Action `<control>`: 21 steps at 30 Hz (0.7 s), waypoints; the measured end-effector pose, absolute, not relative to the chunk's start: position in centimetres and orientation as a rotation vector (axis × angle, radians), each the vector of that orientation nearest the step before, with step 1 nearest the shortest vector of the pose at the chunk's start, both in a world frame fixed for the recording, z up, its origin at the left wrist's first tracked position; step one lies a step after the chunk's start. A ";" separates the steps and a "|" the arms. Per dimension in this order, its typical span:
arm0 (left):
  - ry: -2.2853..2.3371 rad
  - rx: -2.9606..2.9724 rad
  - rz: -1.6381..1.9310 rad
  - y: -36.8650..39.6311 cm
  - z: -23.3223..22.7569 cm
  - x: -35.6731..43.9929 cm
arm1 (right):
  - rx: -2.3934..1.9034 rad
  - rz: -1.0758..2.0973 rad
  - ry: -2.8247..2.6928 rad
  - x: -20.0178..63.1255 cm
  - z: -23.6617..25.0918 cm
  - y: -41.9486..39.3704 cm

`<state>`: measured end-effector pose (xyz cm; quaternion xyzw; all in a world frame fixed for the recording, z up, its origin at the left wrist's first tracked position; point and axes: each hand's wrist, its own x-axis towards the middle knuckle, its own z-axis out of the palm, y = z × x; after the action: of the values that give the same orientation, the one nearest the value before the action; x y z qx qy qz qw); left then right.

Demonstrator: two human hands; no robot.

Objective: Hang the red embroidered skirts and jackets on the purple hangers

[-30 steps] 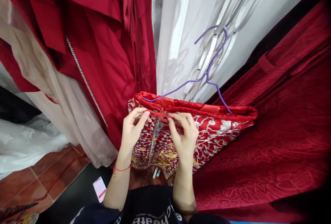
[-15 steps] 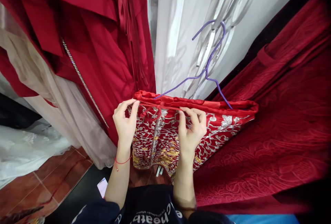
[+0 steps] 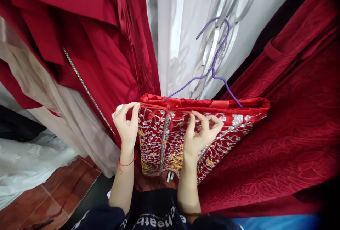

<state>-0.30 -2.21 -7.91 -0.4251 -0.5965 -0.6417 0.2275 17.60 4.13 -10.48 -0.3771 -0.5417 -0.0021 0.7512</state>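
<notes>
A red skirt-like garment (image 3: pixel 154 145) with silver and gold embroidery hangs upright, its waistband gathered round a purple wire hanger (image 3: pixel 196 78). A thin red drawstring (image 3: pixel 156 107) runs along the front of the waistband, knotted or looped near the middle, with a short loop hanging below. At the garment's left corner, my left hand (image 3: pixel 126 122) pinches one end of the drawstring between thumb and finger. My right hand (image 3: pixel 200 132), right of the knot, pinches the other end, its remaining fingers raised. Both hands are close against the front of the cloth.
Dark red dresses (image 3: pixel 101 39) hang close on the left, with a beige gown (image 3: pixel 77 106) beside them. A patterned red cloth (image 3: pixel 278 145) hangs to the right. Behind the hanger are a white curtain (image 3: pixel 172 28) and white ornate metalwork (image 3: pixel 239 3). Red tiles (image 3: pixel 61 187) cover the floor.
My right hand has shifted slightly right along the waistband with its outer fingers spreading, and my left hand slightly left. The drawstring stays pinched in both.
</notes>
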 end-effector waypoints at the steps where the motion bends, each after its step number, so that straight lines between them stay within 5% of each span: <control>1: -1.636 -1.163 -1.795 -2.0 -8.0 -0.4 | -0.826 0.004 -1.174 17.4 -10.7 4.2; 11: -1.485 -1.247 -1.987 -1.2 -7.3 -0.9 | -0.885 -0.052 -1.170 22.5 -10.3 3.7; 21: -1.492 -1.824 -1.762 -1.2 -5.4 -1.5 | -1.119 -0.110 -1.061 25.9 -14.2 5.2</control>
<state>-1.54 -1.21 -5.39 -0.6169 -0.5045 -0.5959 0.0994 25.85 5.18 -14.23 -0.5054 -0.4792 -0.0496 0.7159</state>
